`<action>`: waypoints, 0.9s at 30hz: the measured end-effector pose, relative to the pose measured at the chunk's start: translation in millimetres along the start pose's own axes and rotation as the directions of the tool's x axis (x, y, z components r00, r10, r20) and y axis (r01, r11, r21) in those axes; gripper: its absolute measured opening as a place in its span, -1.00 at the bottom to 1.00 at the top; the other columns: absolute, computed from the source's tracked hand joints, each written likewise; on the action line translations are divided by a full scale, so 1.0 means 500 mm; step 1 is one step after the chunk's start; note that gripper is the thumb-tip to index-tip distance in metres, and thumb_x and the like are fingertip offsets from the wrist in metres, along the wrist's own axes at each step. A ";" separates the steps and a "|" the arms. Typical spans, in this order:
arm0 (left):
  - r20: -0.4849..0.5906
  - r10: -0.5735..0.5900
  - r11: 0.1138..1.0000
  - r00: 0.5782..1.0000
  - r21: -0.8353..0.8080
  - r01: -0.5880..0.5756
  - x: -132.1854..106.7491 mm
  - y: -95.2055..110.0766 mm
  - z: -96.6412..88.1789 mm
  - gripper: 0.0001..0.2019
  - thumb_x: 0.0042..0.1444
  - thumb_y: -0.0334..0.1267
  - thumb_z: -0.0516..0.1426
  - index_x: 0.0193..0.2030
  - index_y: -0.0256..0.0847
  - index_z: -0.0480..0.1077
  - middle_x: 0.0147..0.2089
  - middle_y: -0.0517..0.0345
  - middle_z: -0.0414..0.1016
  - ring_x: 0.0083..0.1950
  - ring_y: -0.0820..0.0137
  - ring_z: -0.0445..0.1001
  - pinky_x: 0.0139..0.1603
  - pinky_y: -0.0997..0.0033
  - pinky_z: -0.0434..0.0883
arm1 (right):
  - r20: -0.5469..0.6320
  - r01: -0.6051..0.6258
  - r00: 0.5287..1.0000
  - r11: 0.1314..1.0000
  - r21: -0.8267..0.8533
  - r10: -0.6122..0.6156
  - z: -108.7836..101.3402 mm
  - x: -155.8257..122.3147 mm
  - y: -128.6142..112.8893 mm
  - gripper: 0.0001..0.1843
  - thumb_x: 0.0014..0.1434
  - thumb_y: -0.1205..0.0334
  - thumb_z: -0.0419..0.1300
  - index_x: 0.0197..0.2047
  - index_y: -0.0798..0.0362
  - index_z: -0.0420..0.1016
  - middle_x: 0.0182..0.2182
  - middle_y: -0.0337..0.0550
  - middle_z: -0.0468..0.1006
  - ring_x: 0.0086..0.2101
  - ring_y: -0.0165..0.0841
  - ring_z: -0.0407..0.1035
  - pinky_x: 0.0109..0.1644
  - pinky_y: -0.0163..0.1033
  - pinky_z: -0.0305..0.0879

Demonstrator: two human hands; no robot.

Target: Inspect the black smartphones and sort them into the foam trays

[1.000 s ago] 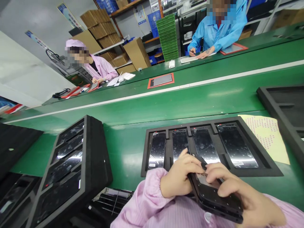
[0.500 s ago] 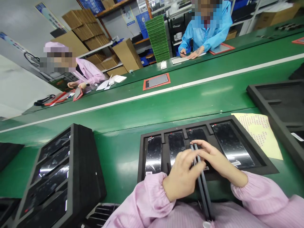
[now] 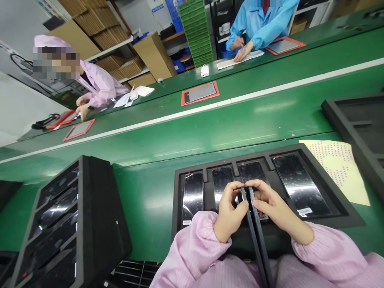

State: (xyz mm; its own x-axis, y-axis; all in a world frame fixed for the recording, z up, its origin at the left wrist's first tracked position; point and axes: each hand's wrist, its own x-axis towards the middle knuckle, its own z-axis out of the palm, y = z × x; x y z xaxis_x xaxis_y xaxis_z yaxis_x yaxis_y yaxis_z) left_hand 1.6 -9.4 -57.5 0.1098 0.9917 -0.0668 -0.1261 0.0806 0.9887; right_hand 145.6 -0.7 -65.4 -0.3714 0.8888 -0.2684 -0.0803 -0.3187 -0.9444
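Observation:
Two thin dark slabs, seen edge-on, stand side by side in front of my body with a narrow gap between them. My left hand (image 3: 229, 214) grips the top of the left slab (image 3: 252, 236), its thumb pressed near the inner edge. Around the top of the right slab (image 3: 260, 236) my right hand (image 3: 274, 206) is closed the same way. The fingertips of both hands meet at the top. Just beyond lies a black foam tray (image 3: 345, 221) whose slots hold glossy dark screen panels (image 3: 300, 184); my hands partly cover the middle ones.
On the left stands a stack of black foam trays (image 3: 102, 212) with more panels. A yellow dotted sheet (image 3: 339, 168) lies beside another black tray (image 3: 339, 120) at right. Across the green bench (image 3: 240, 124), two people work near red-framed panels (image 3: 201, 93).
My left hand has moved from across both slabs onto the left one, and the slabs' tops are further apart. Across the bench, one person has set a red-framed panel down.

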 end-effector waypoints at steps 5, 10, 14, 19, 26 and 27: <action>0.002 0.046 0.999 0.999 0.019 -0.046 -0.001 -0.006 0.002 -0.68 -0.12 -0.41 0.06 -0.15 -0.18 0.30 -0.13 0.09 0.34 -0.05 0.31 0.37 0.03 0.27 0.34 | -0.001 0.035 0.999 0.999 -0.001 -0.035 0.000 0.000 0.004 -0.54 -0.02 0.08 0.17 -0.08 0.03 0.17 -0.49 -0.28 0.29 -0.57 -0.45 0.16 -0.57 -0.41 0.09; -0.019 0.076 0.994 0.997 0.074 -0.074 -0.002 -0.013 0.001 -0.68 -0.13 -0.43 0.05 -0.16 -0.17 0.30 0.03 0.01 0.20 0.09 0.25 0.27 0.08 0.23 0.32 | -0.045 0.125 0.991 0.990 -0.066 -0.128 -0.005 -0.003 0.010 -0.60 0.02 0.12 0.17 -0.07 0.01 0.23 -0.20 -0.09 0.34 -0.34 -0.32 0.33 -0.47 -0.34 0.27; 0.050 0.115 0.991 0.992 0.067 -0.118 -0.005 -0.023 -0.006 -0.64 -0.09 -0.38 0.06 -0.08 -0.16 0.26 -0.02 0.03 0.20 0.06 0.26 0.26 0.10 0.21 0.29 | -0.005 0.137 0.990 0.986 -0.091 -0.138 -0.009 -0.007 0.014 -0.55 0.05 0.05 0.18 -0.01 0.01 0.22 -0.18 -0.09 0.34 -0.30 -0.29 0.33 -0.39 -0.29 0.33; 0.134 0.146 0.985 0.980 0.073 -0.157 -0.012 -0.027 -0.013 -0.55 -0.08 -0.28 0.10 0.02 -0.17 0.19 0.01 0.02 0.15 0.08 0.19 0.21 0.14 0.16 0.22 | 0.061 0.140 0.989 0.986 -0.093 -0.135 -0.013 -0.014 0.014 -0.42 0.03 -0.05 0.24 0.05 -0.01 0.21 -0.23 -0.10 0.35 -0.27 -0.26 0.32 -0.30 -0.23 0.35; 0.153 0.077 0.995 0.985 0.056 -0.087 -0.010 -0.015 -0.010 -0.59 -0.03 -0.23 0.11 0.00 -0.16 0.17 -0.01 0.01 0.13 0.06 0.18 0.22 0.14 0.10 0.21 | 0.056 0.133 0.990 0.984 -0.122 -0.127 -0.008 -0.011 0.012 -0.43 0.08 -0.03 0.20 0.09 -0.01 0.16 -0.36 -0.17 0.32 -0.24 -0.23 0.33 -0.27 -0.21 0.34; 0.149 0.070 0.996 0.986 0.045 -0.077 -0.011 -0.016 -0.011 -0.58 -0.02 -0.20 0.12 0.00 -0.15 0.17 0.00 0.01 0.12 0.07 0.17 0.21 0.15 0.09 0.20 | 0.056 0.136 0.990 0.982 -0.130 -0.129 -0.007 -0.012 0.010 -0.43 0.09 -0.03 0.18 0.09 0.00 0.15 -0.37 -0.18 0.32 -0.24 -0.22 0.34 -0.26 -0.20 0.35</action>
State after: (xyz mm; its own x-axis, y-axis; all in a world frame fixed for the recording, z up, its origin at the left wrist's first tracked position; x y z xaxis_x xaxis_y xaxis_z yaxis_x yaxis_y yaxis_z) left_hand -3.3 -15.0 -65.6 0.2467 0.9688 0.0228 -0.0901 -0.0006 0.9959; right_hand 150.7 -6.4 -69.3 -0.4088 0.9029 -0.1329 -0.0095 -0.1498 -0.9887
